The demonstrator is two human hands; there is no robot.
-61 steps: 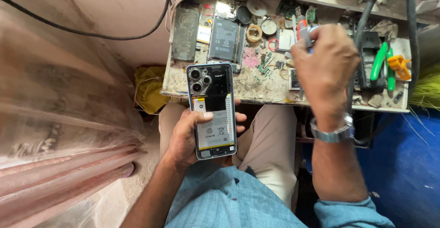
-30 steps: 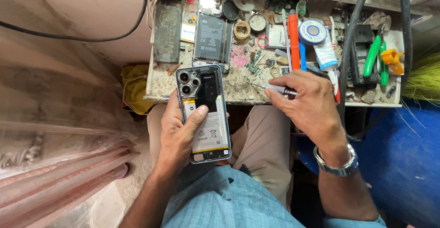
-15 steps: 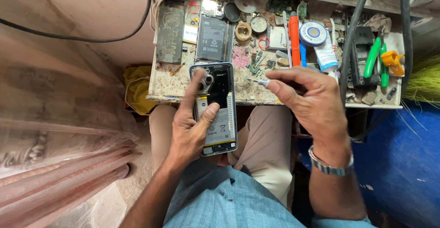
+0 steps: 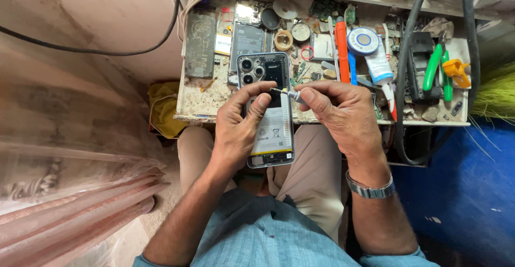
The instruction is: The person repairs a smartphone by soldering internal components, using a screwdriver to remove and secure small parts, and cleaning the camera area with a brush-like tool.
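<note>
My left hand [image 4: 241, 130] holds an opened smartphone [image 4: 271, 138] above my lap, back cover off, with its white battery and triple camera showing. The left thumb and forefinger reach across its middle. My right hand [image 4: 343, 114] grips a small silver screwdriver [image 4: 287, 93], whose tip points left onto the phone just below the camera block, next to the left fingertips. A metal watch sits on my right wrist.
A cluttered small workbench [image 4: 204, 106] lies just beyond the phone with another opened phone [image 4: 249, 36], an orange tool [image 4: 341, 47], a blue solder-wick reel [image 4: 362, 40], green and orange pliers [image 4: 440, 68] and a black hose [image 4: 402, 74]. Pink plastic sheet at left, blue floor at right.
My right hand came down from the bench with the screwdriver and moved left to the phone. The left hand shifted its grip and brought its fingers across the phone's middle.
</note>
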